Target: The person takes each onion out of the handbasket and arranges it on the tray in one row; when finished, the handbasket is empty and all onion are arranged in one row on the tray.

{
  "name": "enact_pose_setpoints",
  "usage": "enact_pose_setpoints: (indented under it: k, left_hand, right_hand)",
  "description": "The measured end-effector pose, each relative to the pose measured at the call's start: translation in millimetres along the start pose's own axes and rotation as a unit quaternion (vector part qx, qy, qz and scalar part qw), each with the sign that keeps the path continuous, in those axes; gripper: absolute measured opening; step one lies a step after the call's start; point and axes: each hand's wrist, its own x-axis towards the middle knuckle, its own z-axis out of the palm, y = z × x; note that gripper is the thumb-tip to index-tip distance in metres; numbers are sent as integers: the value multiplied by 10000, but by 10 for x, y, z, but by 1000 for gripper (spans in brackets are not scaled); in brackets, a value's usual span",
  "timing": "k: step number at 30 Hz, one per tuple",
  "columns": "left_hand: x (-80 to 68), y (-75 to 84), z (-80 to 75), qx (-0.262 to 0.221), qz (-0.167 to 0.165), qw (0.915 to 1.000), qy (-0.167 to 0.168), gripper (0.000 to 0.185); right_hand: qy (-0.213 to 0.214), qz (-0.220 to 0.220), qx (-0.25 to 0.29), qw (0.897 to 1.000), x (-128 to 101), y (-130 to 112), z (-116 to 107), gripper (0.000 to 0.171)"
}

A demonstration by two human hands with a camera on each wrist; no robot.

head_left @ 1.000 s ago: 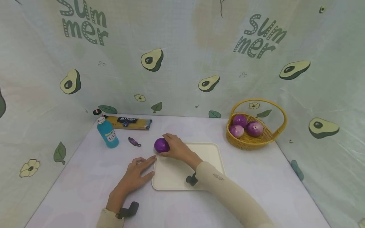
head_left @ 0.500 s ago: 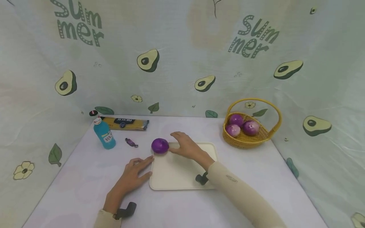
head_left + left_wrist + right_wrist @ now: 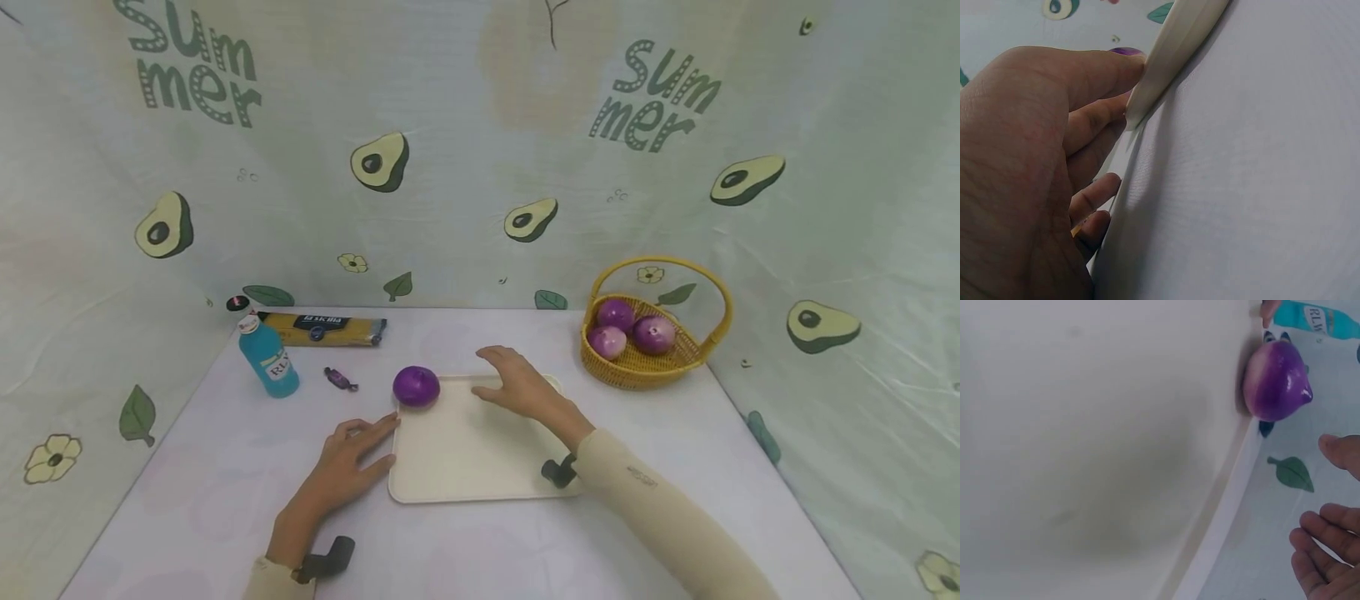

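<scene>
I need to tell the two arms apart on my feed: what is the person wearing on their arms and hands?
Both hands, the left hand and the right hand, are bare, with no gloves. Each arm wears a cream long sleeve ending at the wrist; the right sleeve carries a small dark marking near the cuff. A small black device is strapped at each wrist.

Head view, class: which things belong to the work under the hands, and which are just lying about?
In the work: onion on the tray corner; left hand touching the tray edge; open right hand above the tray; basket of onions.

Lying about: blue bottle, pasta packet, sweet.
</scene>
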Motion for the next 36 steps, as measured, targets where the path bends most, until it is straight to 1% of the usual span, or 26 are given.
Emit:
enact_pose_setpoints:
  k: [6, 11, 18, 26, 31, 36]
  left_hand:
    - [3, -17, 5, 32, 45, 10000, 18, 58]
    - [11, -20, 2, 8, 105, 9999, 66, 58]
    - [1, -8, -5, -44, 112, 9999, 100, 58]
    - [-19, 4, -10, -48, 152, 9998, 71, 59]
    - [-10, -17, -5, -35, 169, 9998, 100, 59]
    - [1, -50, 13, 23, 141, 9999, 46, 59]
  right_hand:
    - [-27, 227, 70, 9997, -89, 137, -75, 65]
    - [73, 346, 96, 9993, -149, 245, -148, 64]
    - [247, 390, 20, 9989, -250, 400, -257, 63]
    - [351, 739, -81, 9966, -336, 581, -399, 63]
    - [335, 832, -160, 9958, -361, 676, -471, 63]
    - [432, 916, -204, 9947, -392, 782, -540, 62]
